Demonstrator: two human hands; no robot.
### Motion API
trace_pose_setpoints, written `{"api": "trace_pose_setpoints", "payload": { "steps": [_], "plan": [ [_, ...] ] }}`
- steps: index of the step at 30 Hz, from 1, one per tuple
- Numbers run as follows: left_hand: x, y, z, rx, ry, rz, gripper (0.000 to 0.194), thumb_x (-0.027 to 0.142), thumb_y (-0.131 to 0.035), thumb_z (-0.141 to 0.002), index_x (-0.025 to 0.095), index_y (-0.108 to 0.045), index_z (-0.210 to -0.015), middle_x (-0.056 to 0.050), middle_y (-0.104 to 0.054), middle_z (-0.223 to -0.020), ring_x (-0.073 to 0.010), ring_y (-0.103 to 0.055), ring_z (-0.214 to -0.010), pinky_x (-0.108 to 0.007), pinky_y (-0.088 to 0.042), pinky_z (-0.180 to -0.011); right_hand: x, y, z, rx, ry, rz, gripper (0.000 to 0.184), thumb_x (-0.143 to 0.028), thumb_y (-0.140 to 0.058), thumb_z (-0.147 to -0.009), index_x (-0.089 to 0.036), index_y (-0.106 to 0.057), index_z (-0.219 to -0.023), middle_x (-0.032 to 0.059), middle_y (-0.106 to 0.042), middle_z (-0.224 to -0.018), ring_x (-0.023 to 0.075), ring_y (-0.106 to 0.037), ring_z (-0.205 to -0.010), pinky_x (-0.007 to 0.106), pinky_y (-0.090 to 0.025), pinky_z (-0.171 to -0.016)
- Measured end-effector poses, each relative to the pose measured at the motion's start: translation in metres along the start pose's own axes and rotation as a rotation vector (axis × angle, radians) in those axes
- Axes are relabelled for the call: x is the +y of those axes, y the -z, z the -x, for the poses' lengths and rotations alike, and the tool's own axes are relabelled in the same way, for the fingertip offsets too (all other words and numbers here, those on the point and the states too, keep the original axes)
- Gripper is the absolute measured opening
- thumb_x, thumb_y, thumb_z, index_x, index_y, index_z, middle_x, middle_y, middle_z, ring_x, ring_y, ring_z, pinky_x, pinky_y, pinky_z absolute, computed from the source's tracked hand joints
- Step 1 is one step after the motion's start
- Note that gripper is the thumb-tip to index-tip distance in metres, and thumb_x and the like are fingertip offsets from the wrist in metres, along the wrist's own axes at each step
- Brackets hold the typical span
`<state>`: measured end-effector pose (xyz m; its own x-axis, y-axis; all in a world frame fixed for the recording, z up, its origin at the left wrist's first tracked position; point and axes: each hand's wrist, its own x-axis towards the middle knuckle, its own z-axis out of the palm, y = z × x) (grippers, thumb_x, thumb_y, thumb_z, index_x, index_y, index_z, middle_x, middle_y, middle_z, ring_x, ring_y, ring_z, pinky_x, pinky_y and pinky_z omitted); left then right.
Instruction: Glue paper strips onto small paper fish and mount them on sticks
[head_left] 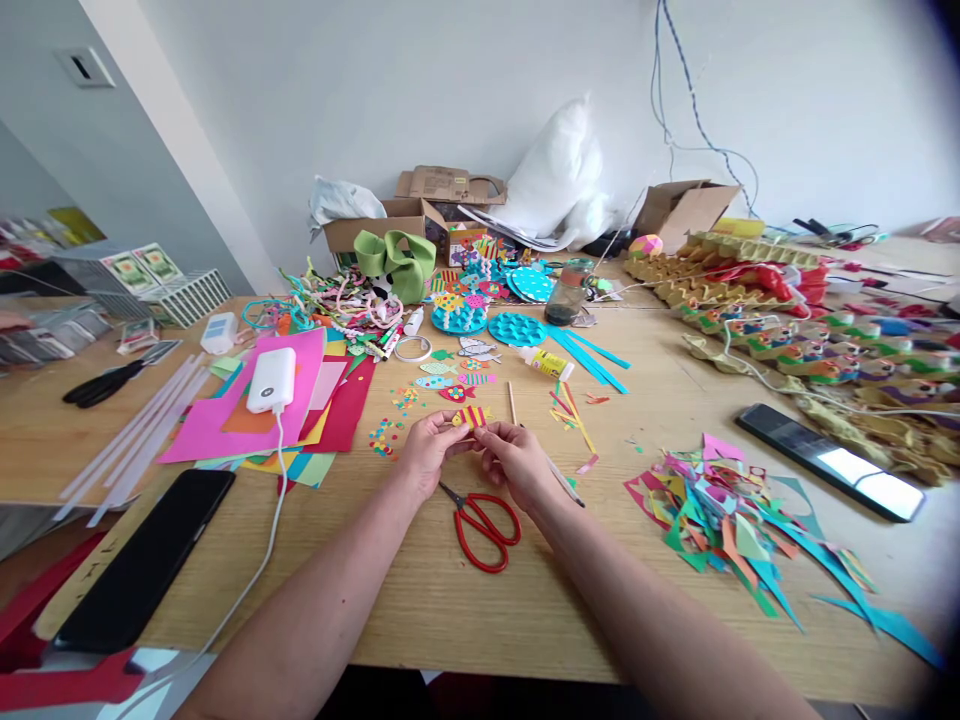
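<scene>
Between my two hands is a small paper fish (471, 416), yellow with red stripes. My left hand (431, 450) pinches its left end, and my right hand (516, 458) grips its lower right side. Just below my hands lie red-handled scissors (487, 530), blades pointing up and left. Beyond the fish, several decorated paper fish (456, 394) lie on the table. Small coloured paper dots (385, 437) are scattered left of my left hand. A thin stick (511, 402) and a pen-like tool (566, 484) lie by my right hand. A glue bottle (546, 362) rests on its side further back.
Paper scraps (720, 520) pile up at right, near a phone (829, 462) and egg cartons (847, 350). Coloured sheets (225, 430) carry a white power bank (271, 380) at left; its cable crosses the table. A black phone (146, 560) lies front left. A glass jar (571, 292) stands behind.
</scene>
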<state>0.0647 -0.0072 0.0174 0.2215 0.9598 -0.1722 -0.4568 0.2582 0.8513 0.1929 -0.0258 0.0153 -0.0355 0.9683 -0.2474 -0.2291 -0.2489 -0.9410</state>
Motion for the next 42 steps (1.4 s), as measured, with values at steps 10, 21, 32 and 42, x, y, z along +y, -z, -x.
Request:
{"api": "trace_pose_setpoints", "payload": {
  "steps": [10,21,32,42],
  "plan": [
    [0.009,0.006,-0.002,-0.023,0.049,-0.036,0.023,0.025,-0.076,-0.060,0.012,-0.068,-0.077,-0.006,-0.071,-0.078,-0.0165,-0.066,-0.068,-0.031,-0.053,-0.069,-0.002,0.002,0.000,0.000,0.053,0.101,0.027,-0.040,-0.067,-0.064,-0.017,-0.054,-0.063,-0.0061,-0.049,-0.044,0.0052,-0.038,-0.033,0.018,-0.027,-0.032],
    [0.016,0.013,-0.005,0.067,-0.050,-0.323,0.023,0.030,-0.074,-0.061,0.012,-0.070,-0.074,-0.005,-0.069,-0.068,-0.0145,-0.061,-0.061,-0.026,-0.051,-0.056,0.001,0.006,-0.002,-0.065,0.097,0.322,0.022,-0.037,-0.061,-0.070,-0.017,-0.054,-0.063,-0.0048,-0.050,-0.049,0.0063,-0.041,-0.037,0.018,-0.029,-0.033],
    [0.014,0.014,-0.006,0.085,-0.063,-0.310,0.016,0.022,-0.071,-0.061,0.012,-0.069,-0.074,-0.006,-0.068,-0.068,-0.0140,-0.060,-0.060,-0.027,-0.053,-0.055,0.000,0.006,-0.002,-0.060,0.066,0.229,0.030,-0.044,-0.066,-0.066,-0.017,-0.054,-0.062,-0.0041,-0.053,-0.050,0.0053,-0.041,-0.037,0.017,-0.028,-0.032],
    [0.011,0.013,-0.006,0.096,-0.085,-0.312,0.019,0.025,-0.073,-0.061,0.012,-0.069,-0.075,-0.006,-0.070,-0.071,-0.0151,-0.063,-0.062,-0.028,-0.053,-0.057,-0.002,0.005,-0.001,-0.052,0.014,0.176,0.032,-0.045,-0.070,-0.063,-0.017,-0.054,-0.060,-0.0046,-0.053,-0.049,0.0050,-0.041,-0.035,0.018,-0.027,-0.031]
  ]
}}
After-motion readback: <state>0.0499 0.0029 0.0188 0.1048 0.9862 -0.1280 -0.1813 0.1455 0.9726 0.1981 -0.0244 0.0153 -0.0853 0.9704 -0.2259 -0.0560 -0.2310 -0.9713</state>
